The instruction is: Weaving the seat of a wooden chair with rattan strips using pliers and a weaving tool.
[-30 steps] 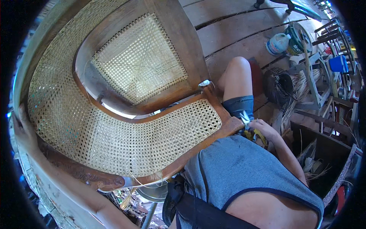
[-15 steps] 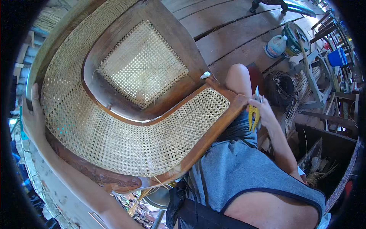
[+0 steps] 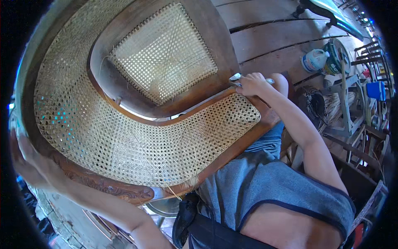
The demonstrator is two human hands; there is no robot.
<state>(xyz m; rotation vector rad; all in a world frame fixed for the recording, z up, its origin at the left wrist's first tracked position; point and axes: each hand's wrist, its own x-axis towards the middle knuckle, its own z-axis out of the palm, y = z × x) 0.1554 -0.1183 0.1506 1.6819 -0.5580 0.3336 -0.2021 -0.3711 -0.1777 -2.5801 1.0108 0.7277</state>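
cane chair (image 3: 137,137) tipped, back toward left | left hand (image 3: 29,162) grips frame | right hand (image 3: 251,84) now at seat corner, grip closed on small tool (image 3: 235,77)

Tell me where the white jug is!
The white jug sits on the wooden floor at upper right of the head view, beyond the right hand.

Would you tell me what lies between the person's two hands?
In the head view, the chair's curved cane panel and its wooden frame span the stretch between the left hand and the right hand.
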